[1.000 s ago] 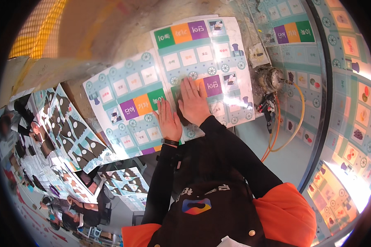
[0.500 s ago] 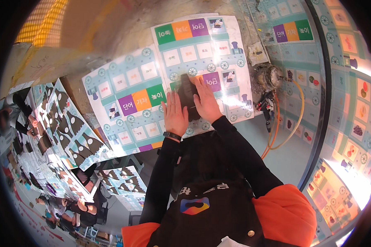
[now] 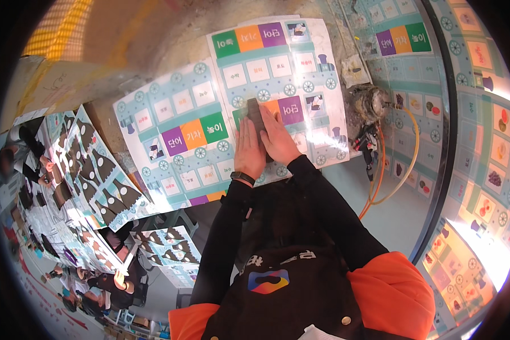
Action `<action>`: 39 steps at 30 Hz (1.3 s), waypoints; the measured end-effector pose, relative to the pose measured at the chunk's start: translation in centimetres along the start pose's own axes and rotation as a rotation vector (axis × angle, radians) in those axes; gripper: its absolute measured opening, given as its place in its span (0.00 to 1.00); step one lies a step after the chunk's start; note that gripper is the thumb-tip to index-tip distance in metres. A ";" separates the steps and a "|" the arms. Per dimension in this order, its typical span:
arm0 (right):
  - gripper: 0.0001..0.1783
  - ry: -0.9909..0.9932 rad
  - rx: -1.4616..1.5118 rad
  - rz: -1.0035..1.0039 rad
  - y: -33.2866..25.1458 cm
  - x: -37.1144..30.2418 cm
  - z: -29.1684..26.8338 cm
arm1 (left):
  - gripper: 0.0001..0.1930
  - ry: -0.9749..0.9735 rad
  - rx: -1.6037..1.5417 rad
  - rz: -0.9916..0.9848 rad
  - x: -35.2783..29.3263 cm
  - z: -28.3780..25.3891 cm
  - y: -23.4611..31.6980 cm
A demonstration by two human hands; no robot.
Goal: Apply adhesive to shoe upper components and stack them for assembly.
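Note:
A long, dark brown strip with ridges (image 3: 256, 117) lies upright in view on a printed sheet (image 3: 241, 56) with coloured blocks, wheels and white squares. My left hand (image 3: 249, 152) rests flat along the strip's left side, fingers stretched out and partly over it. On the other side, my right hand (image 3: 281, 141) lies with straight fingers, its edge against the strip. Both hands cover much of its lower part, so I cannot tell its exact kind. A second printed sheet (image 3: 184, 116) of the same pattern spreads out to the left of my left hand.
Right of the sheets stands a grimy metal fitting (image 3: 372, 106) with orange and yellow hoses (image 3: 416, 141). A dark frame bar (image 3: 446, 113) runs beyond it, with more printed sheets (image 3: 497, 147). Sheets with dark shapes (image 3: 90, 153) lie at the left, where other people work.
My left hand has slid right and onto the dark strip, closer to my right hand. The right hand has shifted slightly left. The sheets look nearly unmoved.

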State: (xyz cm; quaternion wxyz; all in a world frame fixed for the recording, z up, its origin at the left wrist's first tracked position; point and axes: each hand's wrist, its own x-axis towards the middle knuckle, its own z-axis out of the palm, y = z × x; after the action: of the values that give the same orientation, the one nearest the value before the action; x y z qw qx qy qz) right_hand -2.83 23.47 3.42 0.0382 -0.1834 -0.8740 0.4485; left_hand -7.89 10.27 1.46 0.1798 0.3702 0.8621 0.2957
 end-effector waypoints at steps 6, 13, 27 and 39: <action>0.36 0.063 -0.163 -0.022 -0.9 -0.1 -1.2 | 0.37 0.026 0.031 -0.021 0.0 -0.6 -0.1; 0.34 0.071 -0.273 0.073 -0.6 -1.5 -0.2 | 0.36 0.023 0.126 -0.035 0.1 -0.5 0.1; 0.27 0.181 -0.289 0.043 -0.2 -1.5 0.4 | 0.31 0.120 0.140 0.003 0.7 -0.4 0.0; 0.09 0.139 0.110 0.224 -0.3 1.1 -2.1 | 0.12 0.156 -0.087 0.053 4.1 -4.1 -0.6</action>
State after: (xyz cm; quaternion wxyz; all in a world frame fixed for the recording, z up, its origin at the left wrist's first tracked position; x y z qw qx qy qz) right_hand -3.42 25.29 4.78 0.0586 -0.3080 -0.8174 0.4833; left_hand -13.11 11.48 3.86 0.1201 0.3608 0.8496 0.3655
